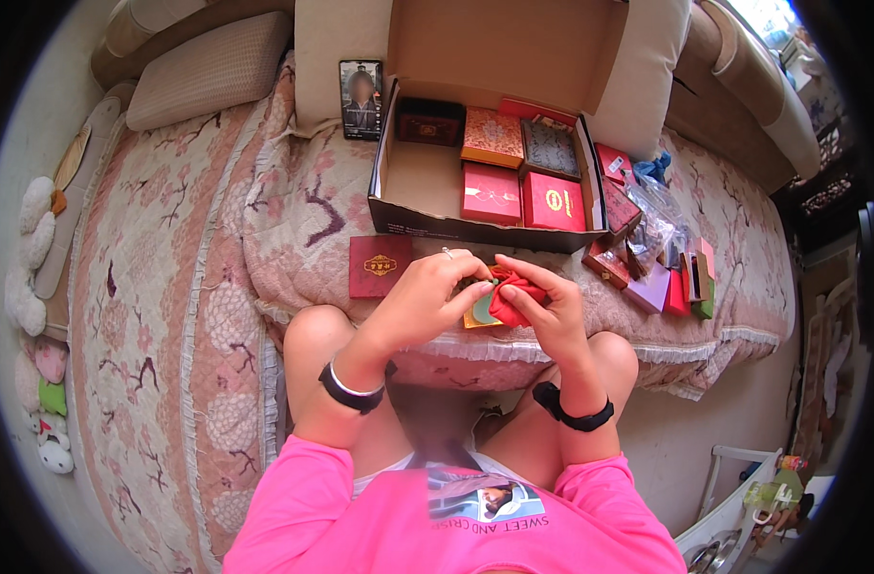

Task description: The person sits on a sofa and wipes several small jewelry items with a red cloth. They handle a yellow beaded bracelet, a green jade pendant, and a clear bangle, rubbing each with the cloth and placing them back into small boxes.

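Note:
My right hand (555, 308) grips a red cloth pouch (512, 301) between thumb and fingers, above the sofa's front edge. At the pouch's mouth, my left hand (426, 298) pinches a small beaded item (493, 282) with a greenish bead showing; my fingers hide most of it. Beneath both hands sits a small yellow box (473, 320), partly covered, with a pale green surface inside. To the left of it a dark red box lid or flat box (380, 265) with gold print lies on the floral cover.
Ahead stands an open cardboard box (415, 172) holding several gift boxes, its lid raised. A phone (361, 100) leans left of it. On the right are piled small boxes (648, 290) and clear plastic bags (652, 215). A white rack (724, 516) stands at lower right.

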Demonstrator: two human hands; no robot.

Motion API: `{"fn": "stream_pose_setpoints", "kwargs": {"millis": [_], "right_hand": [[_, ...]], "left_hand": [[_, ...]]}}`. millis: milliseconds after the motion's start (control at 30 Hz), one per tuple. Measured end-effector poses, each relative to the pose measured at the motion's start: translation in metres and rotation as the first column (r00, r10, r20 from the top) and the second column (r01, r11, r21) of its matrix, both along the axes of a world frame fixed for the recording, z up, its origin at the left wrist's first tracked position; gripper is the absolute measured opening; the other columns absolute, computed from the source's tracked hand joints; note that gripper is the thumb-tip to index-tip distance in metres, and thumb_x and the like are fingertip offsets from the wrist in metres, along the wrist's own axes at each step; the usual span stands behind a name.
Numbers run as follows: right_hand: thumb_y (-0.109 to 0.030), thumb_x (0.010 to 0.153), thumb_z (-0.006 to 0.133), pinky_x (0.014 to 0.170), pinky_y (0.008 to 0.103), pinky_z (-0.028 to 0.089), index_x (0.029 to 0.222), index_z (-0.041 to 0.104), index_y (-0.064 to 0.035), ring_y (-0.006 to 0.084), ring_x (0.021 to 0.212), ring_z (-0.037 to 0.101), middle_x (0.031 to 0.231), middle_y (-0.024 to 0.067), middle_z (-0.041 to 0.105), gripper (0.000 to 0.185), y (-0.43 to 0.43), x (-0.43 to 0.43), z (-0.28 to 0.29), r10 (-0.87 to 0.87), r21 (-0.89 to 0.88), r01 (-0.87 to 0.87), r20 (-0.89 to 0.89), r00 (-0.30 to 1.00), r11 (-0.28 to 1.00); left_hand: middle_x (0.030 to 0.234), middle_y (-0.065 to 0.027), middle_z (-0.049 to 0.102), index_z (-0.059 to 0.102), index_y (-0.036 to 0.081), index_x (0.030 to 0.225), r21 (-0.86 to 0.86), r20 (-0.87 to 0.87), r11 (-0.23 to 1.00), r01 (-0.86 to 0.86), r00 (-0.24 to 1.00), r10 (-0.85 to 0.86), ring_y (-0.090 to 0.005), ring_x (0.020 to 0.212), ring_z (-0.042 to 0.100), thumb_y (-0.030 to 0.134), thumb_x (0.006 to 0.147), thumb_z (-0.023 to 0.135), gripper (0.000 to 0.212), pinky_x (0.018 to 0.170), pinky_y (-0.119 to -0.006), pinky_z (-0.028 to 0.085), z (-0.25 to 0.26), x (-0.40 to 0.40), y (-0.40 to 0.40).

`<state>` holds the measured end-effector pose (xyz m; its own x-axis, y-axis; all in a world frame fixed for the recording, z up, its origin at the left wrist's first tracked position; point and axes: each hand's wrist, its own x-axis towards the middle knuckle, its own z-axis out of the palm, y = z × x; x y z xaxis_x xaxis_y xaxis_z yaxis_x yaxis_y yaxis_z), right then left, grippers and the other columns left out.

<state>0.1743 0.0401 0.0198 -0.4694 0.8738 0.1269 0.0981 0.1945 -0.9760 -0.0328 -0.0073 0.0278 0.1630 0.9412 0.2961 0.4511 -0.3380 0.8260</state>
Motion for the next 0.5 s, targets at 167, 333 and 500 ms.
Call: {"fn": "stream_pose_setpoints", "kwargs": {"millis": [167, 333, 500], "right_hand": [[-0.007, 0.090, 0.076, 0.081, 0.0290, 0.055, 0.127, 0.070, -0.0038, 0.0186, 0.089, 0.070, 0.100, 0.0117, 0.073, 0.038, 0.001, 0.001, 0.004, 0.087, 0.197, -0.124, 0.189, 0.978, 0.973], [-0.007, 0.088, 0.076, 0.082, 0.0301, 0.054, 0.132, 0.067, -0.0038, 0.0204, 0.089, 0.070, 0.100, 0.0123, 0.072, 0.045, -0.005, -0.009, -0.006, 0.031, 0.215, -0.064, 0.156, 0.987, 0.974], [-0.006, 0.093, 0.070, 0.079, 0.0336, 0.054, 0.122, 0.068, 0.0004, 0.0262, 0.083, 0.069, 0.097, 0.0141, 0.070, 0.030, 0.000, -0.008, -0.013, 0.063, 0.164, -0.082, 0.114, 0.991, 0.983]], "left_hand": [[0.091, -0.0171, 0.067, 0.067, -0.002, 0.098, 0.037, -0.017, 0.998, -0.058, 0.998, 0.059, -0.0347, 0.085, 0.065, 0.015, 0.095, 0.066, 0.017, 0.074, -0.040, 0.051, -0.003, 0.006, 0.000], [0.090, -0.0171, 0.066, 0.066, -0.003, 0.098, 0.023, -0.007, 0.995, -0.095, 0.995, 0.095, -0.0355, 0.084, 0.065, 0.015, 0.095, 0.066, 0.017, 0.074, -0.041, 0.051, -0.003, 0.009, 0.000], [0.093, -0.0170, 0.066, 0.065, -0.001, 0.098, 0.084, -0.096, 0.988, -0.130, 0.986, 0.138, -0.0361, 0.087, 0.065, 0.014, 0.096, 0.066, 0.015, 0.076, -0.042, 0.051, -0.004, 0.008, -0.001]]}}
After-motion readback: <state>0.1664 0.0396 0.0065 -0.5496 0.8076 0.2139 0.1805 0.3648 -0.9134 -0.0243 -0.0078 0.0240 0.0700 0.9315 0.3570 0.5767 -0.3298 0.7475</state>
